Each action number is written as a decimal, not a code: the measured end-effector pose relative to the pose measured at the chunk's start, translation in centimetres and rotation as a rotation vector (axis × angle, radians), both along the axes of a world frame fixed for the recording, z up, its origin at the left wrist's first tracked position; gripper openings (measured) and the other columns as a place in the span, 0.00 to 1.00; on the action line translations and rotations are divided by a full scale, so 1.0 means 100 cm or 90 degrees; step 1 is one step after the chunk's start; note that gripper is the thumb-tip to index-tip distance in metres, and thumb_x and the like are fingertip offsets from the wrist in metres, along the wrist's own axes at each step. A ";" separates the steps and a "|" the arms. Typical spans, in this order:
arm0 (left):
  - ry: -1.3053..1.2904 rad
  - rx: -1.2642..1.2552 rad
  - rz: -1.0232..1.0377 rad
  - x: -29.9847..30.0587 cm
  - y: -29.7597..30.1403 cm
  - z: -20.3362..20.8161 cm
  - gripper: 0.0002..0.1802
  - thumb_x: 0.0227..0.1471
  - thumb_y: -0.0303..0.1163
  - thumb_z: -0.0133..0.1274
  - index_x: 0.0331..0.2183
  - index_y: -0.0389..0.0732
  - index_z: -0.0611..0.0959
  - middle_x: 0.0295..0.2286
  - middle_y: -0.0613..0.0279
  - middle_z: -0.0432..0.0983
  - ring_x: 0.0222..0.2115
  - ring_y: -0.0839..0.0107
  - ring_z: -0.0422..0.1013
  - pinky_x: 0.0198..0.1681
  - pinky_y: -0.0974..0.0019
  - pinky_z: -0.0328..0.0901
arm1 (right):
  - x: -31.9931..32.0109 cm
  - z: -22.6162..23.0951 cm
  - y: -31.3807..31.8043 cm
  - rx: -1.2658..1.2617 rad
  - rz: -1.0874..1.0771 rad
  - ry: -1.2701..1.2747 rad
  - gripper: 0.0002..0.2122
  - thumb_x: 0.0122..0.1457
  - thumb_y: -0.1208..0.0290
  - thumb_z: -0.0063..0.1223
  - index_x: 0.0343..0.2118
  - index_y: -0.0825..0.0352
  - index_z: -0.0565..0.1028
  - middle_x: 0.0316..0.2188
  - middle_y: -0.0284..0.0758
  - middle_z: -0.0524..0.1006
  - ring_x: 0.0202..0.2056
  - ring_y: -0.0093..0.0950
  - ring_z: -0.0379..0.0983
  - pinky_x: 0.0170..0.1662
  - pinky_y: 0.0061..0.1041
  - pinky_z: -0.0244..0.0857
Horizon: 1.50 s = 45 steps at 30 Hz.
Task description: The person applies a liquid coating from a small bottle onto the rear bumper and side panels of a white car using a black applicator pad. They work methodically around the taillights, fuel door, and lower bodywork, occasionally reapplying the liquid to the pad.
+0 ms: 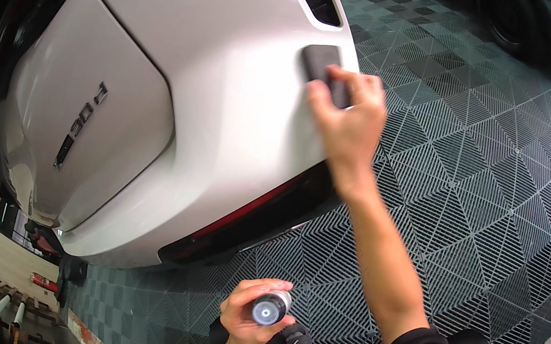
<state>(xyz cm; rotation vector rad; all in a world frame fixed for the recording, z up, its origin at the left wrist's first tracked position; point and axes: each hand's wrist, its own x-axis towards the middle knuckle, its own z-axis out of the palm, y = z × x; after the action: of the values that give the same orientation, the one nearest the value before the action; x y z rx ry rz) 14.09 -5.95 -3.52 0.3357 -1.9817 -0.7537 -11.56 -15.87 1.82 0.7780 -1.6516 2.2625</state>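
Note:
My right hand (pixel 352 123) is closed around a dark grey rectangular block (pixel 320 63), like a foam applicator. The block lies against the glossy white bumper (pixel 238 88) of a car, near its outer edge. Thumb and fingers grip the block's sides; the hand is slightly blurred. Lower down, in front of my body, my left hand (pixel 246 313) is wrapped around a small bottle (pixel 269 309). The bottle has a dark body and a pale round end facing up, apart from the car.
Chrome lettering (pixel 81 125) sits on the white panel to the left. A dark strip with a red reflector (pixel 248 211) edges the bumper. Grey patterned floor tiles (pixel 470 201) spread to the right. Another car's wheel (pixel 507 25) stands at far right; a red cylinder (pixel 44 282) lies far left.

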 end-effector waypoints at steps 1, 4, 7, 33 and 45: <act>-0.002 -0.006 0.018 -0.002 0.001 -0.003 0.36 0.38 0.45 0.71 0.43 0.38 0.70 0.32 0.50 0.75 0.29 0.58 0.78 0.34 0.59 0.75 | 0.020 0.006 0.007 -0.051 0.041 0.050 0.13 0.45 0.66 0.62 0.34 0.64 0.78 0.35 0.38 0.75 0.40 0.37 0.71 0.42 0.40 0.63; 0.055 -0.019 -0.040 -0.008 0.003 -0.001 0.36 0.40 0.38 0.70 0.46 0.39 0.68 0.34 0.48 0.75 0.31 0.53 0.78 0.34 0.56 0.77 | 0.076 0.016 0.022 -0.063 0.043 0.212 0.16 0.38 0.71 0.63 0.35 0.61 0.77 0.38 0.33 0.73 0.38 0.31 0.69 0.40 0.35 0.59; 0.055 -0.030 -0.028 -0.008 0.006 -0.003 0.36 0.41 0.40 0.69 0.46 0.39 0.66 0.35 0.49 0.74 0.30 0.53 0.78 0.32 0.57 0.77 | 0.091 0.008 0.024 -0.095 0.016 0.248 0.17 0.35 0.70 0.65 0.34 0.57 0.78 0.38 0.29 0.73 0.36 0.28 0.68 0.39 0.33 0.56; 0.033 -0.051 0.041 0.003 0.001 -0.010 0.37 0.39 0.45 0.71 0.45 0.39 0.70 0.32 0.51 0.75 0.29 0.57 0.77 0.33 0.57 0.76 | -0.011 0.024 -0.022 -0.135 -0.029 0.134 0.13 0.43 0.66 0.63 0.35 0.56 0.79 0.39 0.32 0.76 0.44 0.31 0.72 0.45 0.40 0.60; 0.034 -0.035 0.023 -0.008 -0.006 -0.005 0.33 0.41 0.43 0.70 0.43 0.38 0.71 0.32 0.50 0.76 0.30 0.57 0.78 0.35 0.58 0.75 | -0.037 0.038 -0.030 -0.171 0.026 0.197 0.18 0.41 0.74 0.65 0.39 0.58 0.80 0.46 0.32 0.77 0.49 0.34 0.70 0.51 0.35 0.60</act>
<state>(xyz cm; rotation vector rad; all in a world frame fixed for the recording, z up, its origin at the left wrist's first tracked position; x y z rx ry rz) 13.32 -6.55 -4.01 0.3149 -1.9366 -0.6769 -15.24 -18.89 5.63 1.0361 -1.1773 2.1939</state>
